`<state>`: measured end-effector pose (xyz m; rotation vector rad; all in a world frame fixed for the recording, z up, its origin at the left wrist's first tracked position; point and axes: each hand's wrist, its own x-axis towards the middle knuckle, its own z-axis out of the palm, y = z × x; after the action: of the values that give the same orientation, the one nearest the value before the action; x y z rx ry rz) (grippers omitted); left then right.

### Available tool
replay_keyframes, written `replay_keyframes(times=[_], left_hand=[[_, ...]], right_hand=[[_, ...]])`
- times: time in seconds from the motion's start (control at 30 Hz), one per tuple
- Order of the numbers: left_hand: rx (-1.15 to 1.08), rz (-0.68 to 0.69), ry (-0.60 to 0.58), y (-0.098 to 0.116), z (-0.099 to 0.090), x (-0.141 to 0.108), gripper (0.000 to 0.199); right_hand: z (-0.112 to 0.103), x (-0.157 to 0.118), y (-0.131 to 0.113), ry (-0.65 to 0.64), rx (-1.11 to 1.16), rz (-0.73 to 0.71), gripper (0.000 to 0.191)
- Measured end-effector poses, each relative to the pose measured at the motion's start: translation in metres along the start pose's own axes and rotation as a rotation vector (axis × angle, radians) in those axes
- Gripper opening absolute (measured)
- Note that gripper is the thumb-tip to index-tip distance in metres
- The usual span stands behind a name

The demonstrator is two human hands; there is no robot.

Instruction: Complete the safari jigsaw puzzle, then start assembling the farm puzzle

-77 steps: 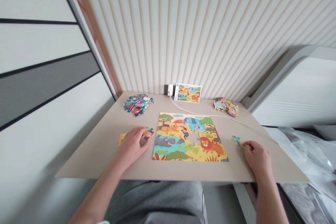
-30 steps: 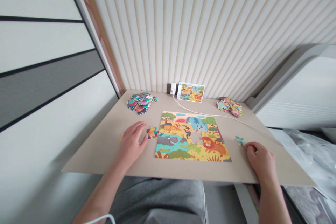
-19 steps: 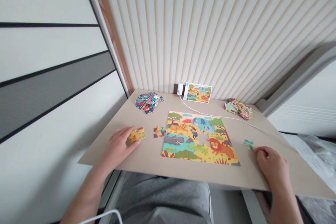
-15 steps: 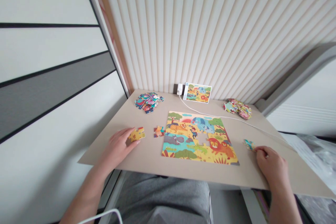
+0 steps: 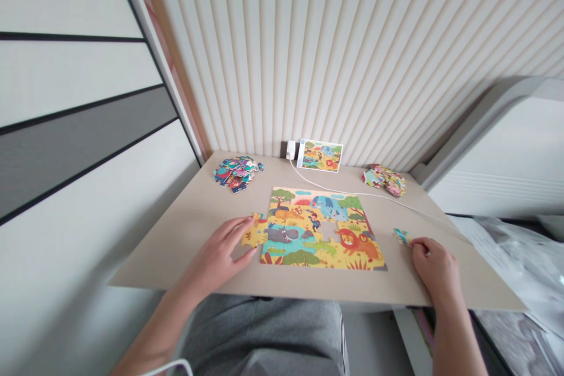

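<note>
A jigsaw of animals (image 5: 317, 247) lies on the table (image 5: 176, 235), with one gap right of its middle. My left hand (image 5: 224, 252) has its thumb and fingertips on a yellow puzzle piece (image 5: 253, 236), which lies against the jigsaw's left edge. Another piece with orange and blue shows partly behind it, mostly hidden. To the right of the jigsaw, my right hand (image 5: 434, 264) is closed, with its fingertips pinching a small blue and yellow piece (image 5: 402, 237) at its lower edge.
Puzzle pieces are heaped at the back left (image 5: 238, 173) and back right (image 5: 384, 180). A picture card (image 5: 320, 155) leans on the ribbed wall beside a white plug (image 5: 291, 150). Its white cable (image 5: 370, 194) runs behind the jigsaw to the right.
My left hand has slid the yellow piece rightward to the jigsaw's left edge, over the spot where the orange piece lay. My right hand still touches its piece. The view has shifted slightly.
</note>
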<state>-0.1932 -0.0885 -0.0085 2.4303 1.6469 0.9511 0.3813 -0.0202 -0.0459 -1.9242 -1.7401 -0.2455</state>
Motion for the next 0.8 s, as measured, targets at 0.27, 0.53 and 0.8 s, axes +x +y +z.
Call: replay_keyframes(times=[0.27,0.53,0.8], left_hand=[[-0.132,0.251,-0.190,0.072,0.035,0.049,0.055],[-0.147,0.387,-0.292,0.085,0.064,0.066,0.063],[-0.069,0.174,-0.166,0.080,0.070,0.058,0.035]], right_hand=[[-0.002,-0.001,-0.004,-0.011,0.010,0.007,0.026],[0.000,-0.001,-0.001,-0.025,0.000,-0.006,0.026],[-0.003,-0.001,-0.007,-0.020,0.005,0.010,0.025]])
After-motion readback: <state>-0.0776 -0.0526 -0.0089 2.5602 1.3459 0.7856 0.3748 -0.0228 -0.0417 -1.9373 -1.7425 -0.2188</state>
